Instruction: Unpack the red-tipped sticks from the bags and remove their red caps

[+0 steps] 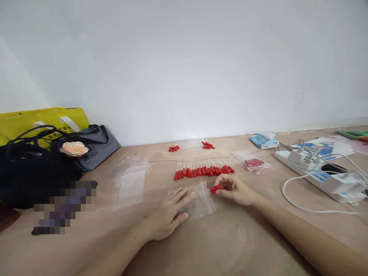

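Observation:
My left hand [168, 214] lies flat with fingers spread on a clear zip bag [201, 201] with a red seal line, on the tan table. My right hand [234, 189] pinches a bunch of red-tipped sticks [215, 188] at the bag's mouth. Just beyond, a row of several red-tipped clear sticks [202, 170] lies side by side. Small piles of loose red caps [173, 148] and more red caps [207, 145] sit further back.
Empty zip bags [130, 184] lie to the left. A filled bag of red sticks [253, 162] is at the right. A white power strip [322, 176] with plugs and cables, a tissue pack [263, 140], black and striped bags [37, 165] and a yellow bag [43, 120] line the edges.

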`<action>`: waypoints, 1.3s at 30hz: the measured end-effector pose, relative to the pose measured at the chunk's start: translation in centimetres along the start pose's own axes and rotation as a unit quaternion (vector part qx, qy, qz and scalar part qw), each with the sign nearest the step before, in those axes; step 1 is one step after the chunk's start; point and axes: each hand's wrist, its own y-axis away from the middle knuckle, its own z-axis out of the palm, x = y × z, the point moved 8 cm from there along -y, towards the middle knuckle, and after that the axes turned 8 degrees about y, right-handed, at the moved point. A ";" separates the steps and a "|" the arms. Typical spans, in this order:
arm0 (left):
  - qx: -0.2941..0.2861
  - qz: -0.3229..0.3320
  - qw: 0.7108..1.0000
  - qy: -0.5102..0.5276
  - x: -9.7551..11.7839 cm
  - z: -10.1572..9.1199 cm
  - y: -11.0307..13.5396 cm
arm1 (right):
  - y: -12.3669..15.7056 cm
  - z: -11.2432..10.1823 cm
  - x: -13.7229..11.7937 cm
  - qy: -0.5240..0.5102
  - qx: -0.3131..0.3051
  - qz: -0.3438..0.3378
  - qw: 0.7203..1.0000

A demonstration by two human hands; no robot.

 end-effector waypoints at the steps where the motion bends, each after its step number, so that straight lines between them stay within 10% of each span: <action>1: -0.011 -0.006 1.000 -0.010 -0.1 0.1 0.0 | 0.1 -1.3 0.1 0.005 0.004 0.006 1.000; 10: -0.016 -0.007 0.999 -0.028 -0.3 0.2 0.0 | 1.6 -14.1 2.2 0.062 0.359 -0.021 0.931; 13: -0.014 -0.009 1.000 -0.022 -0.3 0.1 0.1 | 1.7 -13.0 1.4 0.214 0.387 -0.058 0.895; 21: -0.026 -0.019 0.999 -0.043 -0.5 0.3 0.0 | -0.2 -7.2 1.1 0.475 0.228 -0.138 0.839; 28: -0.008 -0.016 1.000 -0.019 -0.3 0.1 0.2 | -0.5 -6.9 1.1 0.513 0.178 -0.128 0.830; 35: 0.193 -0.045 0.978 0.071 -2.3 -2.9 -0.1 | -0.3 -9.4 2.9 0.434 0.278 -0.044 0.856; 39: 0.207 -0.075 0.972 0.087 -3.8 -3.8 -0.3 | -0.4 -9.6 3.9 0.410 0.274 -0.001 0.870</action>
